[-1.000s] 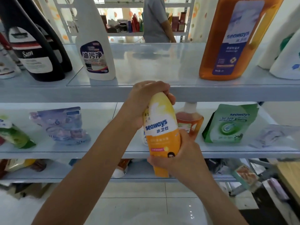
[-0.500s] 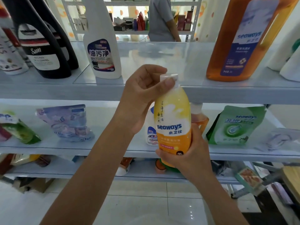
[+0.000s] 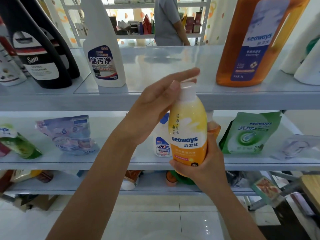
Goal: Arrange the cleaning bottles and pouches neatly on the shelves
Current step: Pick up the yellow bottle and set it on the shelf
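A yellow-and-orange seaways bottle (image 3: 188,129) with a white cap is upright in front of the shelves. My right hand (image 3: 206,163) grips its lower end from below. My left hand (image 3: 155,104) is beside the cap with fingers straight, the thumb touching the cap's left side. The upper shelf (image 3: 155,99) carries black Sam bottles (image 3: 39,54), a white spray bottle (image 3: 103,56) and a big orange seaways bottle (image 3: 254,44). On the middle shelf (image 3: 103,164) are a bluish pouch (image 3: 69,135), a green seaways pouch (image 3: 249,134), a small white bottle (image 3: 161,142) and an orange bottle (image 3: 213,129) behind the held one.
A green pouch (image 3: 19,144) lies at the middle shelf's left end and a clear pouch (image 3: 297,146) at its right. White bottles (image 3: 308,66) stand at the upper right. The lowest shelf (image 3: 103,192) holds mixed items. A person (image 3: 168,23) stands behind the rack.
The bottle has risen and turned upright, its cap now level with the upper shelf's edge. My left hand has let go of the top and its fingers have straightened.
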A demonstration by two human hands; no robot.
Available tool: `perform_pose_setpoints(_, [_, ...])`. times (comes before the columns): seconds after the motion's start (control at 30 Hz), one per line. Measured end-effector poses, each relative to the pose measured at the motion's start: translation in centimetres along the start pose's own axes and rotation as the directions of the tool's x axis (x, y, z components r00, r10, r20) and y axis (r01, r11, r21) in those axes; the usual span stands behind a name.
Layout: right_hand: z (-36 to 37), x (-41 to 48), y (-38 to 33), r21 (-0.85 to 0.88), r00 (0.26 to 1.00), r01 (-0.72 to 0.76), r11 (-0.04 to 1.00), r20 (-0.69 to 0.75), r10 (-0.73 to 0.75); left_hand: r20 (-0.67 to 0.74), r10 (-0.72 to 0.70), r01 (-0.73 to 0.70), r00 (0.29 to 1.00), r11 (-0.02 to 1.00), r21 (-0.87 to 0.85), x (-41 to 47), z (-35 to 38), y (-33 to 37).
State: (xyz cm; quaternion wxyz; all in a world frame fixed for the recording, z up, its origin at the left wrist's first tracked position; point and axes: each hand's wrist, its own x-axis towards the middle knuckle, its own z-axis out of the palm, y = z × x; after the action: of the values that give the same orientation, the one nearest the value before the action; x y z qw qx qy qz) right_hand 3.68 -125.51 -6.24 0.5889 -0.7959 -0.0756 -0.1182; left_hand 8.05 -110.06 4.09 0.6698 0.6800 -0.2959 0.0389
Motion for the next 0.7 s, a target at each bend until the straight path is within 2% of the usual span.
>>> perform_pose_setpoints(0.07, [-0.1,0.0,0.1,0.003,1.000,0.005,1.000,-0.008,-0.005,-0.026,0.026,-0.027,0.999,0.999,-0.032,0.0,0.1,0.2])
perform_pose_setpoints(0.17, [-0.1,0.0,0.3,0.003,1.000,0.020,1.000,-0.006,-0.020,-0.227,0.016,-0.013,0.974,1.000,0.015,0.5,0.5,0.2])
perform_pose_setpoints(0.23, [-0.1,0.0,0.3,-0.005,1.000,0.024,1.000,-0.007,-0.024,-0.267,0.010,0.002,0.964,0.999,0.044,0.7,0.6,0.2])
perform_pose_setpoints(0.27, [-0.2,0.0,0.4,-0.006,1.000,0.022,1.000,-0.008,-0.022,-0.234,0.006,0.003,0.972,0.999,0.038,0.7,0.5,0.2])
perform_pose_setpoints(0.37, [-0.4,0.2,0.5,0.007,1.000,0.026,1.000,-0.010,-0.026,-0.001,0.034,-0.034,0.999,0.999,-0.036,0.3,0.3,0.2])
perform_pose_setpoints(0.43, [-0.6,0.3,0.7,-0.005,0.999,0.041,0.999,-0.020,-0.041,0.032,0.059,-0.056,0.998,0.994,-0.095,0.1,0.3,0.3])
perform_pose_setpoints(0.53, [-0.6,0.3,1.1,-0.061,0.998,0.050,0.997,-0.037,-0.053,-0.196,0.066,-0.095,0.978,0.985,-0.144,0.4,0.8,0.8])
perform_pose_setpoints(0.6, [-0.4,0.2,1.3,-0.064,0.996,0.054,0.996,-0.062,-0.058,-0.307,0.040,-0.122,0.951,0.960,-0.253,0.6,0.6,1.0])
perform_pose_setpoints(0.7, [-0.2,0.2,1.8,-0.041,0.992,0.055,0.998,-0.114,-0.059,-0.273,-0.063,-0.077,0.960,0.877,-0.475,0.7,0.2,1.3])
